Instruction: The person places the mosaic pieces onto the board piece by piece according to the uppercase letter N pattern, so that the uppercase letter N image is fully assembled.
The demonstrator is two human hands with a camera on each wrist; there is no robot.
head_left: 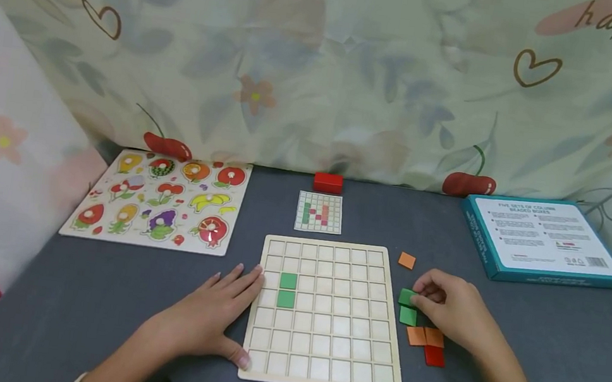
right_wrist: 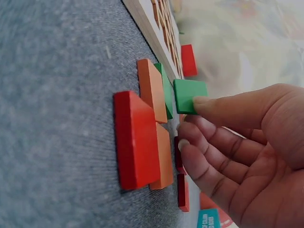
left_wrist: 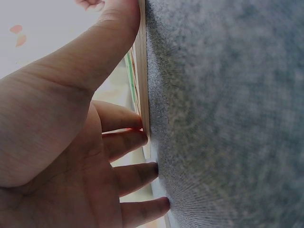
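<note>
A wooden grid board (head_left: 322, 379) lies flat on the dark grey cloth, with two green tiles (head_left: 285, 299) set one above the other in its left part. My left hand (head_left: 204, 317) is spread along the board's left edge, its thumb at the lower left corner; in the left wrist view the straight fingers (left_wrist: 135, 173) reach the board's edge and the cloth. To the right of the board, my right hand (head_left: 457, 311) pinches a green square tile (right_wrist: 186, 90) between thumb and fingers. Under and beside it lie another green tile (head_left: 408, 316), orange tiles (head_left: 416, 336) and a red tile (head_left: 434, 356).
A small pattern card (head_left: 319, 213) and a red block (head_left: 328, 183) are behind the board. A fruit puzzle board (head_left: 145, 239) lies at the back left, a teal box (head_left: 558, 241) at the back right. One orange tile (head_left: 407, 260) lies apart near the board's upper right corner.
</note>
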